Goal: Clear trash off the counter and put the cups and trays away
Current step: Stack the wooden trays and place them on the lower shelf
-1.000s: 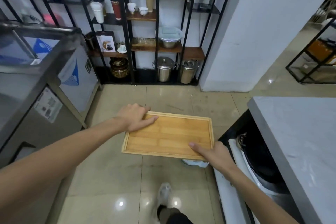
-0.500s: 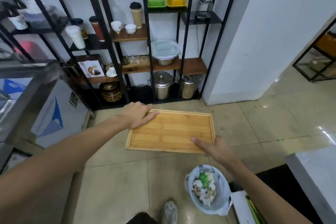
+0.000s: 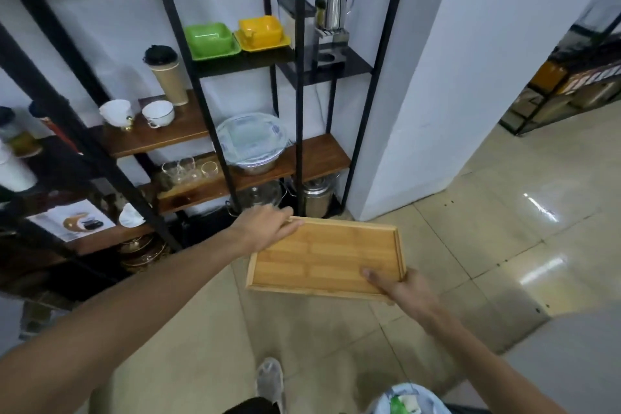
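Observation:
I carry an empty bamboo tray (image 3: pixel 324 255) level in front of me, above the tiled floor. My left hand (image 3: pixel 265 225) grips its far left corner, fingers over the rim. Its near right corner sits in my right hand (image 3: pixel 400 286), thumb lying on the tray's inside. Just beyond the tray stands a black metal rack with wooden shelves (image 3: pixel 316 155). On the rack are two white cups (image 3: pixel 158 112), several clear glasses (image 3: pixel 188 168), a green dish (image 3: pixel 210 39) and a yellow dish (image 3: pixel 260 30).
A covered steel bowl (image 3: pixel 250 144) sits on the middle shelf, steel pots (image 3: pixel 316 198) below it. A white pillar (image 3: pixel 437 77) rises right of the rack. A lined trash bin (image 3: pixel 408 400) is at the bottom edge, the grey counter corner (image 3: pixel 571 356) at lower right.
I have walked closer to the rack with the tray in both hands. The rack now fills the left of the view; the bin has slid to the bottom edge.

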